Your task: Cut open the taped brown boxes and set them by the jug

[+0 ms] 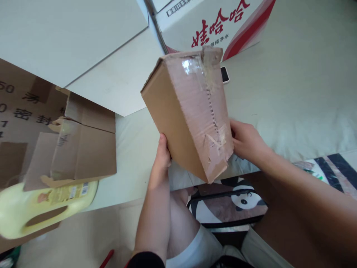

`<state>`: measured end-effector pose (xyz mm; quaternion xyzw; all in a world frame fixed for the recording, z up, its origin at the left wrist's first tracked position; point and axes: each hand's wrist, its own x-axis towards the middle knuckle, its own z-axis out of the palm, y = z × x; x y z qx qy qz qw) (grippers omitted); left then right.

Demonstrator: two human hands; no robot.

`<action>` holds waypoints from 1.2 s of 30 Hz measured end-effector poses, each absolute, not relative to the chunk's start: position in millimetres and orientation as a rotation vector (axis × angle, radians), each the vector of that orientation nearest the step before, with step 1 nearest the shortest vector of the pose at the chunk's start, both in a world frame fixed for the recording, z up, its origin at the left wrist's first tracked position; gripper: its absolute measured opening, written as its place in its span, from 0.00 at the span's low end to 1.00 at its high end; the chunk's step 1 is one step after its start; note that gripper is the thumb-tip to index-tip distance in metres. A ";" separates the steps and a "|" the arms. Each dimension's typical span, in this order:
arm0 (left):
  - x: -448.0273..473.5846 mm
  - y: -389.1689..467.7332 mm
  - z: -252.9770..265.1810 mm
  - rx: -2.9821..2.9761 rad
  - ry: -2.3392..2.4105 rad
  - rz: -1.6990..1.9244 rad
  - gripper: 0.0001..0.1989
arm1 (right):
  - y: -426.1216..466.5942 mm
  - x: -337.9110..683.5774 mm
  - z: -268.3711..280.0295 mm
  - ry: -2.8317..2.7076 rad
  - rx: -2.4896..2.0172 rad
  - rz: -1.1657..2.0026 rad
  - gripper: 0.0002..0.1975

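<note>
A brown cardboard box is held up in front of me, tilted, with torn clear tape and a perforated seam along the side facing me. My left hand grips its lower left side, thumb lying on the cardboard. On the right side, my right hand has its fingers closed at the box's edge; the fingertips are partly hidden behind it. Behind the box, a phone lies on the pale green cover, mostly hidden.
A white carton with red lettering stands at the back. Left are white panels, an opened cardboard box and a yellow jug. A panda-printed bag sits below, near my knees. Pale green fabric spreads to the right.
</note>
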<state>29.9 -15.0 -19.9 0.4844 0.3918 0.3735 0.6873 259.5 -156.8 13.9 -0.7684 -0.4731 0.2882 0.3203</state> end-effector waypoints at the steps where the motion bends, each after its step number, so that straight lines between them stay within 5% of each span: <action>1: 31.2 -15.6 -19.3 1.081 0.875 0.856 0.41 | -156.8 259.0 13.9 -1.195 -1.932 0.753 0.10; 7: 41.0 -16.0 -17.6 1.054 0.924 0.981 0.43 | -158.7 255.7 14.7 -1.026 -1.632 0.748 0.18; 26: 44.4 -16.0 -22.6 1.292 0.993 1.254 0.47 | -162.6 254.6 18.2 -0.928 -1.504 0.859 0.06; 36: 43.2 -11.3 -31.0 1.333 0.951 1.133 0.46 | -158.9 249.7 11.4 -0.949 -1.372 1.107 0.15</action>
